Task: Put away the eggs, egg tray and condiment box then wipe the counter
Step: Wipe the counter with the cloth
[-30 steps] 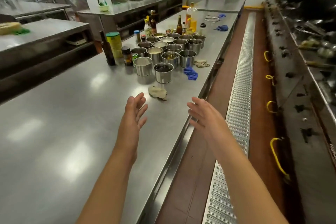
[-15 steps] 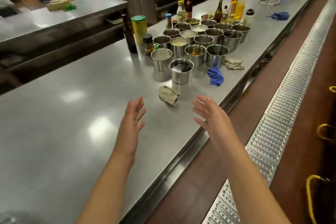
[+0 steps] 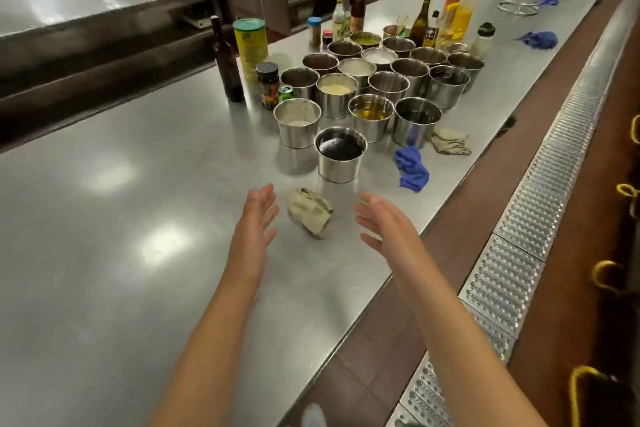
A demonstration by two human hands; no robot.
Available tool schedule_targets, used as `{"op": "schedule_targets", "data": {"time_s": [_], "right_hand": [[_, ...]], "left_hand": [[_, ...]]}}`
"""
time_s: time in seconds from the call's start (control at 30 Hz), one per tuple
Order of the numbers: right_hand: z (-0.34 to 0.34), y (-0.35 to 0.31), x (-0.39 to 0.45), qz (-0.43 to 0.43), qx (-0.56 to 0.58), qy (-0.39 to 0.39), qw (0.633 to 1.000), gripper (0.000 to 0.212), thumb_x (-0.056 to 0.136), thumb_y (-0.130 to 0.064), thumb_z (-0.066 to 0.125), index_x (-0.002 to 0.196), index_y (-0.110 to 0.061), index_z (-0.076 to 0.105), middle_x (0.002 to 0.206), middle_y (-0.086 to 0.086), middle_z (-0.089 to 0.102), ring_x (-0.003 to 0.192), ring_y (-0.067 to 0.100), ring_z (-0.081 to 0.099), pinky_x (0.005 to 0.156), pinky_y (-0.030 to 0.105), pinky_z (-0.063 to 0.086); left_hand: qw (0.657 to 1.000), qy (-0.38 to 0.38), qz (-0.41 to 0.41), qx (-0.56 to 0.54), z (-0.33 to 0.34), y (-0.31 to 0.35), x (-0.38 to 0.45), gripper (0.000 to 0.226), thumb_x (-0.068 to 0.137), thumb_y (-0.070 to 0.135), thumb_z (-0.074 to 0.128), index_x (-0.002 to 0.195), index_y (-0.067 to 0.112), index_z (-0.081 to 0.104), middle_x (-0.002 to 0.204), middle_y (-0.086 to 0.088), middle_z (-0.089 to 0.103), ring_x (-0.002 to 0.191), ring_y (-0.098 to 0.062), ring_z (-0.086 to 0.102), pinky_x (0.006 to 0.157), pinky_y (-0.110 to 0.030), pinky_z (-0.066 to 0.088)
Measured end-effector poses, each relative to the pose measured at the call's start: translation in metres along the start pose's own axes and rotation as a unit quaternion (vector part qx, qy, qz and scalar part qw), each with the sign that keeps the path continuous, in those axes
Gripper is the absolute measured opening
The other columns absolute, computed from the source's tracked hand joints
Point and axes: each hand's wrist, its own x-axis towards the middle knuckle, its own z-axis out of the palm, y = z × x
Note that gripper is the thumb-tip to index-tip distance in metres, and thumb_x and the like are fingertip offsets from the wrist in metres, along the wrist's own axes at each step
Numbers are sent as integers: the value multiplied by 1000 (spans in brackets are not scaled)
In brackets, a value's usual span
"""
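Observation:
A crumpled beige cloth (image 3: 309, 211) lies on the steel counter (image 3: 114, 236), just beyond and between my hands. My left hand (image 3: 255, 218) hovers to its left, fingers apart and empty. My right hand (image 3: 382, 222) hovers to its right, also spread and empty. Behind the cloth stands a steel pot of dark sauce (image 3: 340, 157) at the front of a cluster of several steel condiment pots (image 3: 374, 87). No eggs or egg tray are in view.
A blue cloth (image 3: 411, 168) and a second beige cloth (image 3: 449, 141) lie by the counter's right edge. Bottles (image 3: 456, 7), a dark bottle (image 3: 227, 62) and a yellow can (image 3: 250, 45) stand behind the pots. A metal floor grating (image 3: 540, 204) runs along the aisle at right.
The view has closed in on the pots and cloth. Both hands have come forward and now flank the beige cloth, still spread and empty.

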Motion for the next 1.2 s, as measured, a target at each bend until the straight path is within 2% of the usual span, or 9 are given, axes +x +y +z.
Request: {"op": "schedule_targets", "data": {"time_s": [0.13,0.27,0.33,0.47,0.6,0.77,0.87,0.97,1.2], "right_hand": [[11,4,37,9,-46,-29,998,41,98,-42,53,137,-32,52,131,-11,60,119,6,57,107,37,44],[18,9,81,-1,-92,-63,994,48,96,-33,58,142,-24,46,101,-29,60,105,-2,57,99,28,45],[19,16,105,2,-112,-90,990,50,97,-32,58,143,-21,45,105,-25,60,104,0,58,96,27,47],[13,38,153,-9,-176,-146,974,45,96,-33,61,139,-24,50,123,-7,60,99,-5,58,77,11,47],[9,71,200,-50,-365,-160,916,49,94,-37,61,140,-23,51,124,0,64,107,18,62,93,39,51],[21,100,240,-105,-476,-198,850,48,90,-34,63,133,-16,53,122,11,62,112,32,58,84,37,46],[34,107,258,-134,-524,-208,815,49,89,-36,63,130,-12,52,123,13,57,116,32,51,88,38,44],[47,110,278,-140,-548,-220,795,55,90,-38,62,134,-7,48,130,18,51,121,35,46,97,41,41],[59,120,298,-134,-572,-262,766,60,90,-24,61,142,-4,39,133,23,47,119,40,50,101,44,43]], "left_hand": [[1000,23,-9,3,2,-8,21,59,100,55,27,146,25,46,149,7,49,133,-5,47,117,-40,33],[997,75,-33,16,8,-19,34,53,104,50,24,146,27,47,149,5,49,135,-7,46,116,-37,33],[993,104,-54,2,15,-23,40,51,105,48,24,144,26,47,149,4,49,135,-9,46,116,-38,32],[982,167,-81,-24,35,-35,50,48,104,47,28,141,26,52,149,4,50,136,-10,45,119,-42,30],[967,235,-82,-45,50,-49,55,45,104,45,34,136,24,58,144,5,55,134,-9,48,118,-41,32],[954,262,-130,-69,63,-64,58,43,106,41,24,128,23,56,141,-1,56,132,-17,51,114,-40,33],[943,279,-159,-83,67,-71,60,50,107,37,17,140,16,49,149,-8,48,138,-24,44,119,-46,25],[922,303,-208,-122,64,-68,62,55,108,33,13,148,7,39,155,-12,41,145,-28,35,120,-47,14],[914,330,-209,-108,63,-91,33,55,108,33,12,147,7,42,151,-10,45,142,-26,40,122,-48,18]]}}
